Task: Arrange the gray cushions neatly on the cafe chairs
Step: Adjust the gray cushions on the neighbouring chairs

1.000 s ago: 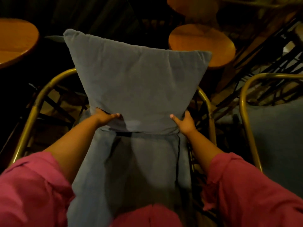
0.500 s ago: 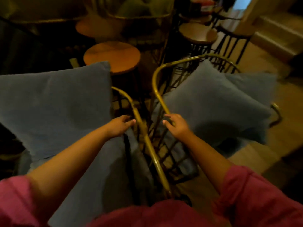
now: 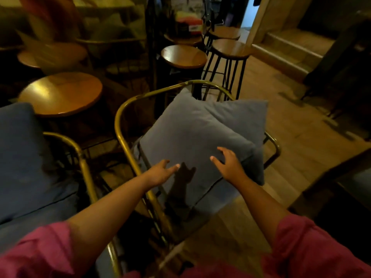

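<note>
A gray cushion [image 3: 192,137] lies tilted on the seat of a brass-framed cafe chair [image 3: 122,109] in the middle of the view. A second gray cushion [image 3: 247,115] leans behind it at the chair's right side. My left hand [image 3: 160,172] hovers with spread fingers over the near left part of the front cushion and holds nothing. My right hand [image 3: 228,165] is open just above the cushion's near right corner; contact is unclear. At the left, another chair [image 3: 80,155] carries a gray cushion [image 3: 22,149].
A round wooden table [image 3: 62,93] stands behind the left chair. Several wooden bar stools [image 3: 230,49] with black legs stand behind the middle chair. Steps [image 3: 285,51] rise at the back right, and wooden floor [image 3: 301,141] lies to the right.
The view has swung right from the left chair to the middle chair. Both hands left the first cushion and moved over the cushion on the middle chair.
</note>
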